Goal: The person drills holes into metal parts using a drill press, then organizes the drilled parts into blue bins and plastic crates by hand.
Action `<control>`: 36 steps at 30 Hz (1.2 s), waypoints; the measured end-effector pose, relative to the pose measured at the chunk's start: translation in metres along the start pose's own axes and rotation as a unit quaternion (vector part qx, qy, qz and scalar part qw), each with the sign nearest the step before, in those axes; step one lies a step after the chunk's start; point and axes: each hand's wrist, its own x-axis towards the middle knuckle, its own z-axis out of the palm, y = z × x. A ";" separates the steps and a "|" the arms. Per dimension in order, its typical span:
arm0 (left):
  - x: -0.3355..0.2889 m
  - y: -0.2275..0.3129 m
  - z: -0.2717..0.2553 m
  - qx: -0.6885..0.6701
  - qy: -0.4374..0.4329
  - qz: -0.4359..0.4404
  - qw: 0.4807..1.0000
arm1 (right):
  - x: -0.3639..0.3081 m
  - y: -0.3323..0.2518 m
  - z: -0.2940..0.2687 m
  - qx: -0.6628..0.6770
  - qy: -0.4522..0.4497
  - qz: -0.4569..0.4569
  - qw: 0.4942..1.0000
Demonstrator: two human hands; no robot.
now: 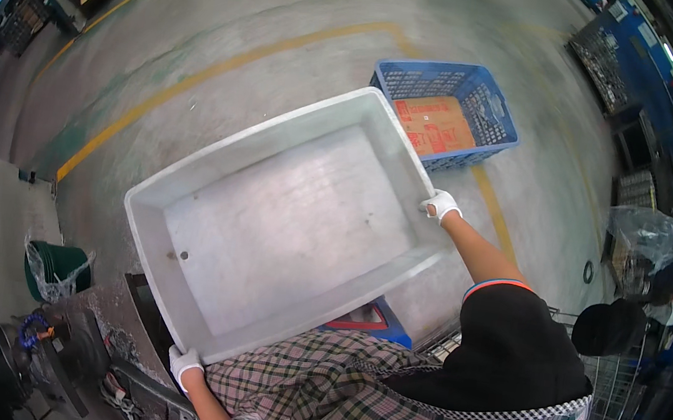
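A large pale grey plastic tub [285, 216] hangs tilted in front of me, with nothing inside but a few dark specks and a small hole near its left corner. My left hand [185, 364], in a white glove, grips its near left corner. At the far right my right hand [441, 205], gloved the same way, is closed round the rim of the short side. Fingers of both hands are partly hidden behind the rim. The tub's near edge lies close against my checked apron [316, 380].
Beyond the tub's right corner, a blue plastic crate [491, 116] on the floor holds flat brown cardboard [440, 122]. Dark machinery [71, 354] and a green bin [56, 270] stand at left. Blue racks line the right. Something blue and red [373, 322] shows beneath the tub.
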 end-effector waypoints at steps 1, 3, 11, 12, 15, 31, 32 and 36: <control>0.000 -0.001 0.001 0.000 0.000 -0.006 1.000 | -0.001 -0.002 0.000 0.004 0.004 0.006 1.000; -0.002 0.000 0.002 -0.006 0.006 -0.001 1.000 | -0.005 -0.009 -0.003 0.006 0.000 0.013 1.000; 0.021 -0.033 0.023 -0.073 0.011 -0.003 0.997 | 0.004 -0.006 -0.001 -0.035 0.001 0.014 0.999; 0.020 -0.032 0.024 -0.063 0.011 0.003 0.998 | 0.000 -0.008 -0.002 -0.014 -0.005 0.021 1.000; 0.016 -0.014 0.015 -0.018 -0.009 0.016 1.000 | -0.005 -0.010 -0.004 -0.013 -0.001 0.025 1.000; -0.012 0.018 -0.001 0.071 -0.009 -0.022 0.997 | -0.007 -0.012 0.000 -0.069 0.012 0.049 0.996; -0.013 0.011 0.001 0.074 -0.010 -0.022 0.997 | -0.010 -0.019 -0.001 -0.085 -0.002 0.058 0.995; -0.015 0.015 0.001 0.035 0.010 0.011 0.999 | -0.011 -0.018 -0.006 -0.070 -0.010 0.060 0.996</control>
